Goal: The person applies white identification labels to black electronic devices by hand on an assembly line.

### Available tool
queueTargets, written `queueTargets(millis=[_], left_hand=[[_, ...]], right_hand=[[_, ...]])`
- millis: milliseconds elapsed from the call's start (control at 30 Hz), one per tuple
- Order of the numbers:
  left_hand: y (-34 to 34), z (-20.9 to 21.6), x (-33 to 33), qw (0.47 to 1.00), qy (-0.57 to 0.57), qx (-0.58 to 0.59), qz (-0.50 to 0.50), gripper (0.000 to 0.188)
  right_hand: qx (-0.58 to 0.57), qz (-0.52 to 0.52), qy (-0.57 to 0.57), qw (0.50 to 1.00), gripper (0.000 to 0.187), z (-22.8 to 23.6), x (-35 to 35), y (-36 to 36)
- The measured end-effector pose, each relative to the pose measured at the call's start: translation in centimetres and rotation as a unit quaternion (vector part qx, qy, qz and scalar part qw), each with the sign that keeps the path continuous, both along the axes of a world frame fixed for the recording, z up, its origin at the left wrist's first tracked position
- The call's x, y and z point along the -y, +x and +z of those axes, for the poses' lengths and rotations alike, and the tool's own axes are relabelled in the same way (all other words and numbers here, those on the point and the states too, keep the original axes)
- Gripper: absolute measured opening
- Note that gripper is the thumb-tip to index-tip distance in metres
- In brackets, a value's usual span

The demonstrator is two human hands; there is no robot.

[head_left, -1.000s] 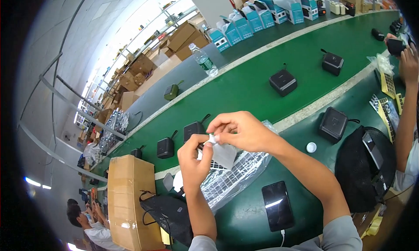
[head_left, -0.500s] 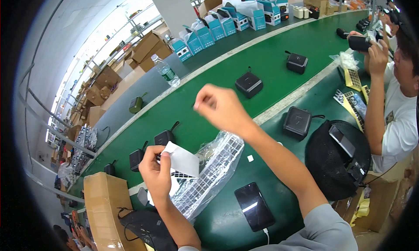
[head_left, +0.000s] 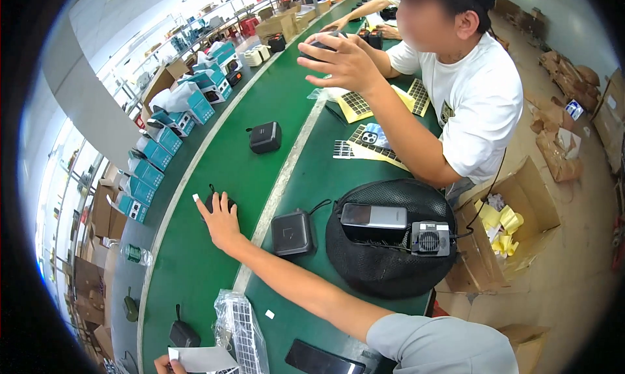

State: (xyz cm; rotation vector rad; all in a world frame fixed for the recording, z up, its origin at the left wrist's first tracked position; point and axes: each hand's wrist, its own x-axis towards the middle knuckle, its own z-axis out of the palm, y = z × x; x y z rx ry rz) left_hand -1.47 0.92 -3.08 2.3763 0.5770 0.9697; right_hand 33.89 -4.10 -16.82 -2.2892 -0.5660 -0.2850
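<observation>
Left to right. My left hand (head_left: 162, 364) is cropped at the near left edge, thumb and fingers pinched on a white sheet (head_left: 207, 359), same hold as half a second ago. Black looped unit (head_left: 184, 335) stands just beyond it on the green belt (head_left: 192, 263).

Main change: right hand (head_left: 223, 229) has gone well out to the far side. A second ago both hands were together over something small and white; now they're well apart. Right grip is apart, fingers spread, white tab (head_left: 195, 197) on the index fingertip. Covered unit (head_left: 230, 198) is on the belt under that hand; can't tell from here whether any finger touches it.

For the work: tab is out beside the unit, not on it, and only the left hand minds the sheet.

Further right: bagged grid sheets (head_left: 246, 332), white square (head_left: 269, 314) on the table, boxy unit (head_left: 293, 234). View has swung right, so the co-worker (head_left: 485, 94) shows more fully.
</observation>
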Motion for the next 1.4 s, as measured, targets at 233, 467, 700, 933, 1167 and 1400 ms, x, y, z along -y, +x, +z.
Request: queueTargets(millis=[233,467,700,933,1167,1400], left_hand=[[-1.2,-0.3,-0.7,0.999,-0.032,-0.020,0.005,0.013],[-2.1,-0.1,-1.1,0.998,-0.034,-0.041,0.024,0.013],[-1.7,0.4,0.2,1.000,0.003,-0.019,0.019,0.013],[-2.3,0.5,0.1,0.998,-0.012,-0.046,0.034,0.018],[-1.5,0.9,1.9,0.997,0.032,-0.005,0.068,0.024],[-1.5,1.3,2.6,0.997,-0.041,0.026,0.059,0.017]], right_hand=[[0.033,-0.021,0.010,0.999,0.082,0.5,-2.5,-2.1],[0.025,-0.002,-0.057,0.998,0.068,0.8,-5.8,-6.4],[-0.035,0.021,-0.038,0.998,0.072,2.8,-4.6,-6.2],[-0.019,0.055,0.133,0.989,0.040,4.6,-3.1,-4.6],[-0.059,0.088,0.080,0.991,0.021,5.7,-0.4,-3.0],[-0.128,0.124,0.139,0.974,0.023,2.7,2.0,2.5]])
